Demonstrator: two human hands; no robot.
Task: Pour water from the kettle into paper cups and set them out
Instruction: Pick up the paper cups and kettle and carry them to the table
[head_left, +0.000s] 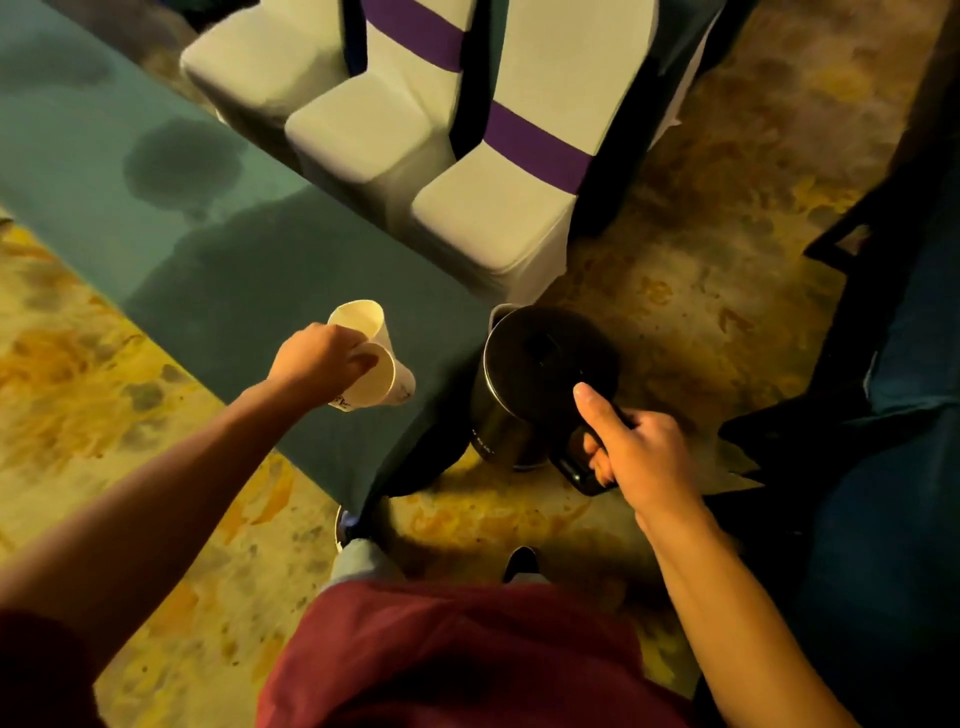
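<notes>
— What are your hands doing right now?

— My right hand (631, 449) is gripping the black handle of the dark kettle (540, 384), thumb stretching along the top toward the lid, the other fingers curling under. I'm holding it off the end of the table, at about four o'clock from the table's corner, with carpet beneath it. Its lid is sitting closed and the spout is pointing away from me, toward twelve.

— And the left?

— My left hand (319, 358) is pinching two paper cups (371, 358) by their rims, fingers closing inside and over them. They're tipping sideways, mouths facing me, above the green tablecloth (260, 291) near its near corner. The cups are at nine o'clock from the kettle, near it but not touching.

— Anything on the cloth?

— Dark wet-looking patches (182, 166) are showing further up, toward eleven. White-covered chairs with purple sashes (483, 218) are standing at twelve, tucked along the table's far edge.
</notes>
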